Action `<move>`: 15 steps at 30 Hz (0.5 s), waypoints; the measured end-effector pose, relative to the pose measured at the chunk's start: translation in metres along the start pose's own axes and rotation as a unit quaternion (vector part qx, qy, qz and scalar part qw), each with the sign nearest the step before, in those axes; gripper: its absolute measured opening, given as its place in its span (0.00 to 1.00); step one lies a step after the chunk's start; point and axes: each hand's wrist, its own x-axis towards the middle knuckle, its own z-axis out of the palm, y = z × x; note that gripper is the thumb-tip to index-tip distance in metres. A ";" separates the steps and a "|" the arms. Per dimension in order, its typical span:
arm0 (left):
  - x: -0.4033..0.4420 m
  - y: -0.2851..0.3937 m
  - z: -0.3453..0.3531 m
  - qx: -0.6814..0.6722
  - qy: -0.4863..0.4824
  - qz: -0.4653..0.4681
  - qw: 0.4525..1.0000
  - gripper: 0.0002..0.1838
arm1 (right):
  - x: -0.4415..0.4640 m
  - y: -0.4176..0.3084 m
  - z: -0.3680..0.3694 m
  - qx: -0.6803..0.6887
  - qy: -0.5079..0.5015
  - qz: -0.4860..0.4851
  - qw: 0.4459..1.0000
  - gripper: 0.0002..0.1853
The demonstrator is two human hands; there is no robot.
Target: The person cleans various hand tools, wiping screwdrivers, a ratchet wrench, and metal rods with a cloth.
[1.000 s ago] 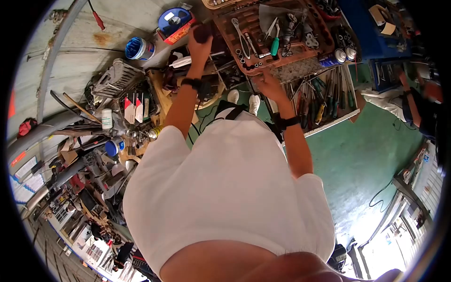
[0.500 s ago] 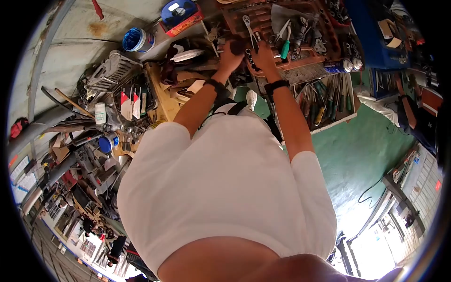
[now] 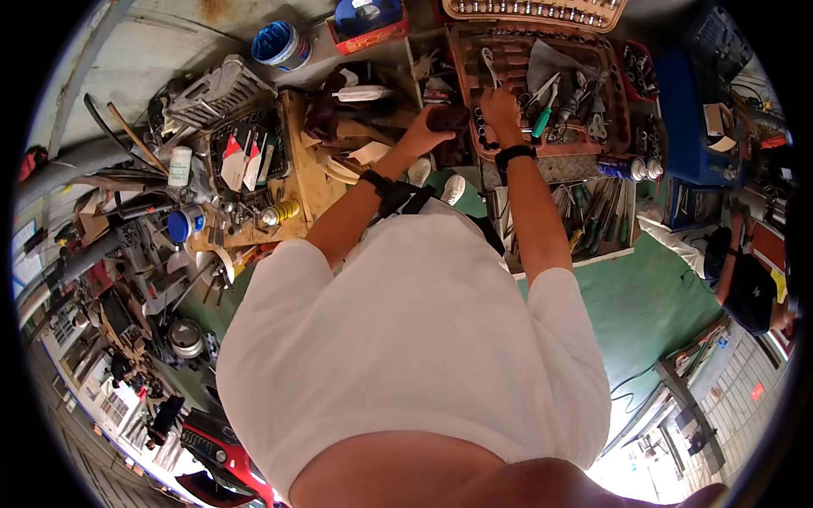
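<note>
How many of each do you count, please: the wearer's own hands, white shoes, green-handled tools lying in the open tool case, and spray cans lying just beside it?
Left hand and right hand: 2
White shoes: 2
Green-handled tool: 1
Spray cans: 2
Total: 7

1. My tool case (image 3: 514,61) is orange-brown; the pliers (image 3: 542,124) in it are green-handled.
2. Left of the tool case, the bundle (image 3: 449,120) in my left hand (image 3: 420,135) is dark maroon.
3. Nearer me than the tool case, my shirt (image 3: 415,330) is plain white and the floor (image 3: 652,279) green.
4. Right of the tool case, the cabinet (image 3: 683,110) is blue.
5. Farther left of it, the bucket (image 3: 278,42) is blue inside, the box (image 3: 373,39) red.
</note>
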 end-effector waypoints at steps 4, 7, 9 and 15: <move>-0.007 0.019 -0.007 -0.023 0.015 0.011 1.000 0.32 | 0.006 0.005 -0.016 0.018 -0.044 0.009 0.999 0.32; -0.008 0.034 -0.015 -0.047 0.022 0.051 0.997 0.33 | -0.008 0.017 -0.019 0.085 0.007 -0.024 0.996 0.23; -0.012 0.054 -0.019 -0.147 -0.020 0.041 0.988 0.33 | -0.032 0.029 -0.040 0.245 -0.090 -0.007 0.965 0.18; -0.020 0.124 0.011 -0.332 -0.038 0.078 0.939 0.36 | -0.125 0.024 -0.104 0.578 -0.281 -0.029 0.766 0.07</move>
